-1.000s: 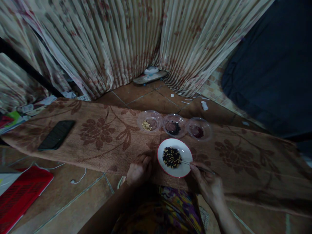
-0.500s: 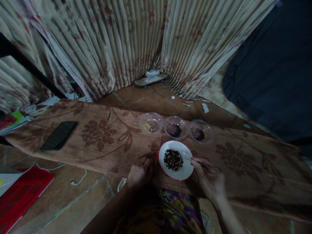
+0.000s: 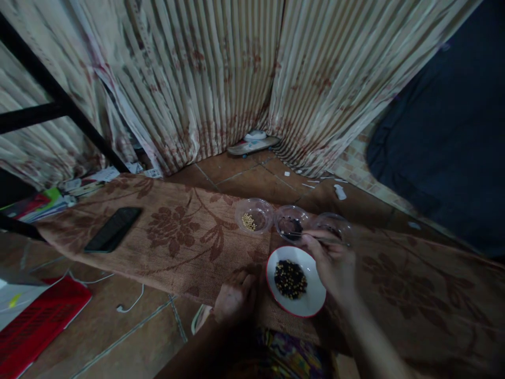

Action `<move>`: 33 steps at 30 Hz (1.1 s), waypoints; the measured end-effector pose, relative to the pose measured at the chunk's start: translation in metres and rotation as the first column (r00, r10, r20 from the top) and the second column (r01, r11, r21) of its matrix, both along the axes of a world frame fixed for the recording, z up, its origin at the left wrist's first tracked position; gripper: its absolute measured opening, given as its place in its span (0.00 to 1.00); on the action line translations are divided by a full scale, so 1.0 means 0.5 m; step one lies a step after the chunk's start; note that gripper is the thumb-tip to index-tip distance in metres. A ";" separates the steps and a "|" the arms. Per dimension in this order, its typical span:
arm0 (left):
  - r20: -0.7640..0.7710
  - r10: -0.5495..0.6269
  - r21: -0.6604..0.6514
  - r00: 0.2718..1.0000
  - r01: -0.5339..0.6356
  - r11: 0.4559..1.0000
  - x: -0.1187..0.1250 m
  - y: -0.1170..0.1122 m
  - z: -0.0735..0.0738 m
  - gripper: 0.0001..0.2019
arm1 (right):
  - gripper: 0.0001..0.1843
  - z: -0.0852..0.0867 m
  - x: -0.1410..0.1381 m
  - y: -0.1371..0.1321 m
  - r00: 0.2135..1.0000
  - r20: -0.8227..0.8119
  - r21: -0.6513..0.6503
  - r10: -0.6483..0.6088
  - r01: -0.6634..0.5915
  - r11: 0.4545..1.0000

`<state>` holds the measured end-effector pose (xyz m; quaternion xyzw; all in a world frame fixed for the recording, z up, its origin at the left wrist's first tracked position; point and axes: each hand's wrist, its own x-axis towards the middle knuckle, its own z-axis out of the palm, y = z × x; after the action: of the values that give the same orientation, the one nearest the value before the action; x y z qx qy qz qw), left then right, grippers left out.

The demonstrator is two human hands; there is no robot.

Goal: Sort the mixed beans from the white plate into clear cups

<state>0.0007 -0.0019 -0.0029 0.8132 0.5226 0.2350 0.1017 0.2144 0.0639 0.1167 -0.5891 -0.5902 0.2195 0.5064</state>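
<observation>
Sits facing striped floral curtains (image 3: 205,79), with a dark sheet of fabric (image 3: 445,147) at the right. Leans over a long counter (image 3: 177,237) draped in brown cloth with a flower pattern, set on a tiled floor. Has a black phone (image 3: 113,236) lying flat near the counter's left end, well apart from the dishes.

Works above a white plate (image 3: 313,295) with a red rim, near the counter's front edge, bearing a small heap of mixed dark and pale beans (image 3: 291,279). Reaches with the right hand (image 3: 333,260) past the plate toward three clear bowls in a row just behind it: the left bowl (image 3: 262,213) with pale seeds (image 3: 248,221), the middle bowl (image 3: 292,213) with dark beans (image 3: 295,227), the right bowl (image 3: 333,221) partly hidden behind the hand. Pinches thin tweezers (image 3: 294,235) in closed right fingers, tips over the middle bowl (whether anything is caught between them cannot be told). Rests the left hand (image 3: 235,297) on the cloth just beside the plate, fingers curled in and holding nothing.
</observation>
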 end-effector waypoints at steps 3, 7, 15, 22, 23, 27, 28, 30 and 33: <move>0.007 0.008 0.000 1.000 -0.008 1.000 0.000 -0.001 -0.003 0.07 | 0.12 -0.009 -0.039 0.064 0.996 0.018 0.057 0.082 -0.083 0.995; 0.029 0.014 0.023 0.999 -0.015 1.000 -0.001 0.000 -0.011 0.05 | 0.13 -0.036 -0.080 0.120 0.983 0.031 0.010 0.179 -0.180 0.984; 0.030 -0.006 0.029 1.000 0.005 1.000 -0.003 0.002 -0.017 0.04 | 0.13 -0.037 -0.040 0.061 0.996 -0.027 -0.017 0.087 -0.088 0.996; 0.003 0.000 -0.005 1.000 0.000 1.000 -0.001 0.001 -0.003 0.07 | 0.12 -0.033 0.048 -0.063 0.990 -0.110 -0.166 -0.092 0.073 0.983; 0.003 -0.004 -0.007 1.000 0.004 1.000 -0.001 0.002 -0.002 0.07 | 0.12 -0.037 0.062 -0.081 0.992 -0.085 -0.181 -0.097 0.081 0.980; -0.002 -0.009 -0.008 1.000 0.009 1.000 -0.002 0.004 -0.001 0.07 | 0.13 -0.060 0.111 -0.143 0.998 0.011 -0.242 -0.066 0.067 0.968; -0.004 -0.005 -0.009 1.000 0.005 1.000 -0.002 0.004 -0.002 0.07 | 0.13 -0.067 0.121 -0.155 0.998 0.024 -0.252 -0.053 0.057 0.966; -0.004 -0.005 -0.011 1.000 0.005 1.000 -0.002 0.005 -0.001 0.06 | 0.13 -0.080 0.135 -0.173 0.999 0.031 -0.259 -0.027 0.034 0.965; 0.007 -0.012 -0.003 1.000 0.012 1.000 -0.002 0.005 0.002 0.06 | 0.15 -0.101 0.143 -0.188 1.000 0.009 -0.286 -0.014 0.016 0.958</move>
<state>-0.0001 0.0008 -0.0020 0.8154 0.5176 0.2364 0.1064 0.2857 -0.0301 0.0663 -0.6614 -0.5495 0.2966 0.4155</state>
